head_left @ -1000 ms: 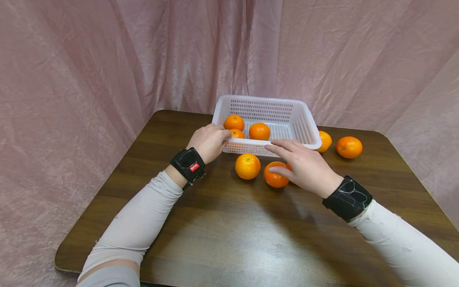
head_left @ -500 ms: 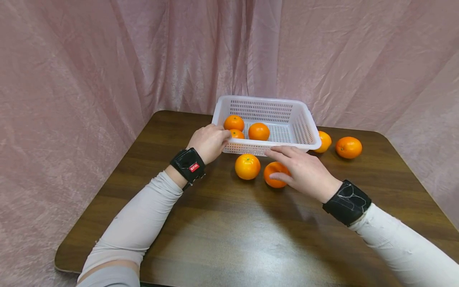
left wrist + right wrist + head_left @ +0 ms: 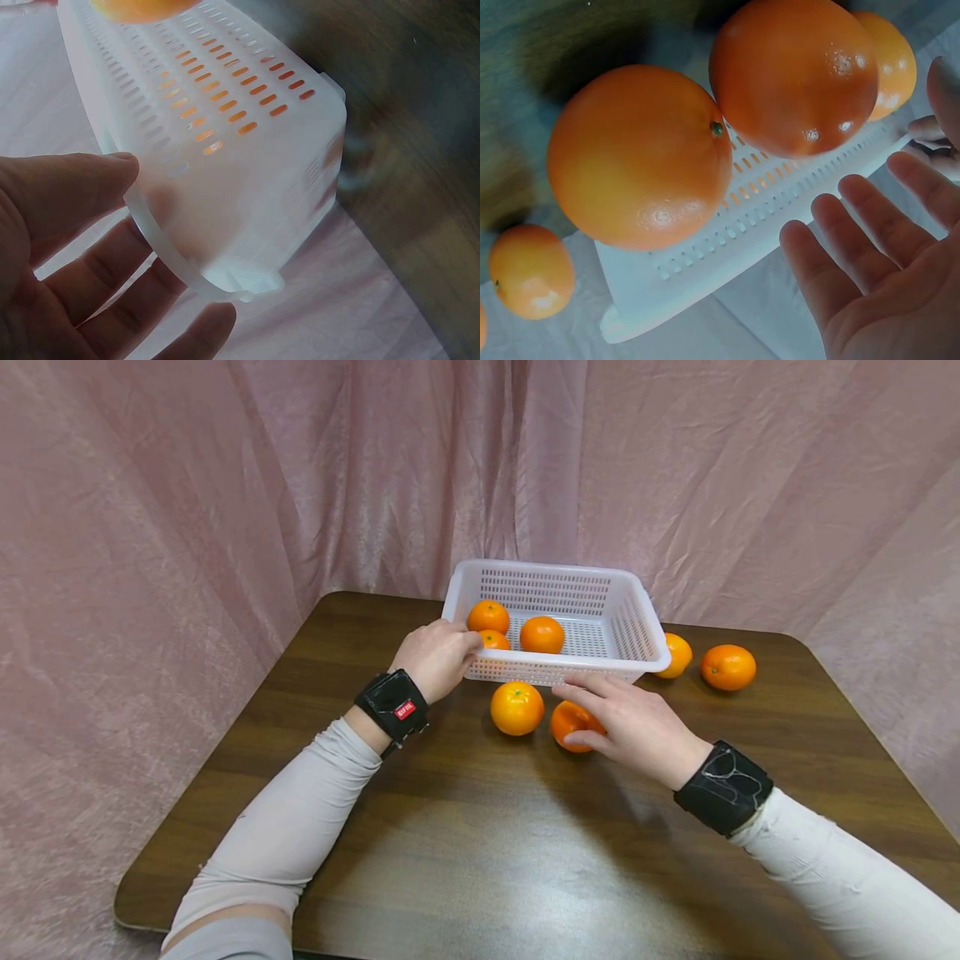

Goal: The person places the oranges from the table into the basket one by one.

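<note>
My left hand (image 3: 437,658) holds the front left corner of a white plastic basket (image 3: 615,578); in the left wrist view its thumb (image 3: 82,187) and fingers lie on either side of the rim. Inside the basket sit three oranges, one of them (image 3: 542,635) near the middle. My right hand (image 3: 645,727) hovers with spread, straight fingers in front of the basket, above an orange (image 3: 570,720) it partly covers. Left of that lies another orange (image 3: 517,708). The right wrist view shows a further orange (image 3: 639,157) close by, hidden under the hand in the head view.
Beyond the basket's right end lie two more oranges, one (image 3: 677,656) partly behind the basket and the other (image 3: 728,667) farther right. All stands on a dark wooden table (image 3: 450,852). A pink curtain (image 3: 375,468) hangs behind the table's back edge.
My right hand has come down slightly and toward me, its fingertips now below the basket's front rim. The left hand keeps its place on the basket.
</note>
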Demonstrator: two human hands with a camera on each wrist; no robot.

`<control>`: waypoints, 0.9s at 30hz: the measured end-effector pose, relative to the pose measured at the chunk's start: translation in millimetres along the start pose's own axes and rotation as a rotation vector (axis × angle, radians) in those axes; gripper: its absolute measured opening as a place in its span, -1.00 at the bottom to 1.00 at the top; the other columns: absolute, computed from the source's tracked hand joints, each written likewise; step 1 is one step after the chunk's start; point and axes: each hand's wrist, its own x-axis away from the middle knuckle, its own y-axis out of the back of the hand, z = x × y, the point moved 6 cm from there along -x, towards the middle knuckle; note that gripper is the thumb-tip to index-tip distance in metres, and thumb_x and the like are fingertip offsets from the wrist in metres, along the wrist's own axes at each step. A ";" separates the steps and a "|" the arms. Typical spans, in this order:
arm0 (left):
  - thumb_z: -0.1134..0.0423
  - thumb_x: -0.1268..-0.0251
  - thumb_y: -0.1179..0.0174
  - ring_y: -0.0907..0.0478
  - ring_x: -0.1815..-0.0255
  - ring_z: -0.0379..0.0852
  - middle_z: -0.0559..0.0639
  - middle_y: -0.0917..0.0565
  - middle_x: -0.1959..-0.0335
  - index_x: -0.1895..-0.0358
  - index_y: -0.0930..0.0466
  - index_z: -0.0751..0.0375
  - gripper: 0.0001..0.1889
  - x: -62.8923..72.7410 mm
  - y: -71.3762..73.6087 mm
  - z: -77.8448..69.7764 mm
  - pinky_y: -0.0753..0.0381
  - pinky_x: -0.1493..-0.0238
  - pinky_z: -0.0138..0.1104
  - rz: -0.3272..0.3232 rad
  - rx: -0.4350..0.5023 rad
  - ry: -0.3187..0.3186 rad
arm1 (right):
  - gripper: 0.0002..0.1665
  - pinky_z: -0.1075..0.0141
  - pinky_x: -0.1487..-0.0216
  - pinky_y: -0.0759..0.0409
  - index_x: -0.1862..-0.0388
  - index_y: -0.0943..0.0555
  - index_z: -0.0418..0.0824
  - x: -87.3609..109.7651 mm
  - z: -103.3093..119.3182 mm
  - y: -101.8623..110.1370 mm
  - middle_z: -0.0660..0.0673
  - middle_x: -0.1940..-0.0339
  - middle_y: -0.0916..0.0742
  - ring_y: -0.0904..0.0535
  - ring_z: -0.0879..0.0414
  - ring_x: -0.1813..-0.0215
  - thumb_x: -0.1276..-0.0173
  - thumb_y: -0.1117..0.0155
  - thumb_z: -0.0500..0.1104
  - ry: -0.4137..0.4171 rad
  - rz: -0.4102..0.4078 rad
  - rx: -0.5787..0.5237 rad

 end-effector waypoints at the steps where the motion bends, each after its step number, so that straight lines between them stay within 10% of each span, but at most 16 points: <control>1: 0.26 -0.50 -0.47 -0.72 0.08 0.15 0.05 -0.82 0.10 -0.06 -0.85 0.14 -0.83 0.0 0.0 0.1 -0.74 0.01 0.00 0.000 0.001 0.000 | -0.17 -0.24 -0.31 -0.63 -0.56 -0.61 -0.12 0.3 -0.1 -0.9 -0.22 -0.52 -0.63 -0.56 -0.22 -0.51 -0.38 -0.68 0.06 -0.001 0.004 -0.003; 27: 0.24 -0.51 -0.47 -0.71 0.07 0.14 0.06 -0.82 0.09 -0.08 -0.85 0.15 -0.81 -0.6 0.5 0.0 -0.74 -0.01 -0.02 0.012 0.009 0.008 | -0.09 -0.16 -0.36 -0.61 -0.48 -0.66 -0.21 3.5 4.6 -13.0 -0.25 -0.42 -0.68 -0.64 -0.20 -0.41 -0.17 -0.82 -0.04 0.075 -0.008 0.001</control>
